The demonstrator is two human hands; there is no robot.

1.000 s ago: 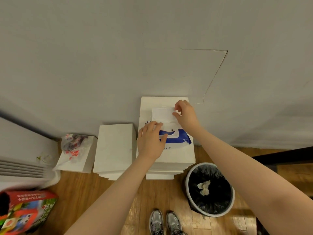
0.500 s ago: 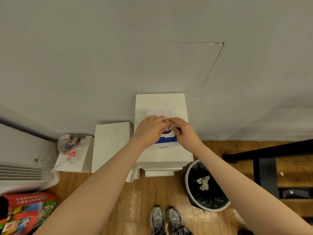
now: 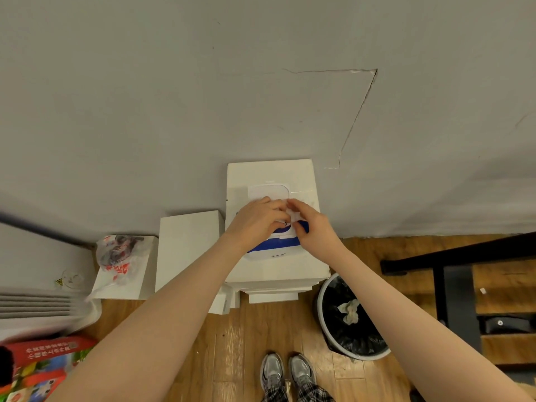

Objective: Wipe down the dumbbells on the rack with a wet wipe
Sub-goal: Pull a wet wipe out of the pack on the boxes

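The dumbbells and their rack are not in my view at all; only a black frame [image 3: 452, 258] shows at the right, and I cannot tell what it is. What I do have is the grey wall [image 3: 203, 97] ahead, the wooden floor [image 3: 232, 343] below, and a tall stack of white boxes [image 3: 275, 274] against the wall. Right of the stack stands a bin [image 3: 324, 314] lined in black, with a crumpled wipe inside. On top of the stack lies the wet wipe pack [image 3: 274, 248], blue and white, its flip lid [image 3: 268, 191] swung back toward the wall.

My left hand [image 3: 255, 223] rests on the pack, fingers bent over the opening and holding it down. My right hand [image 3: 314, 230] pinches a bit of white wipe [image 3: 294, 216] at the dispensing slot, thumb and fingertips closed on it.

I judge this the fetching step: no wiping has begun. The next move calls for a steady upward pull with the right while the left keeps the pack pinned, so one sheet comes free rather than a chain. Then the lid wants shutting.
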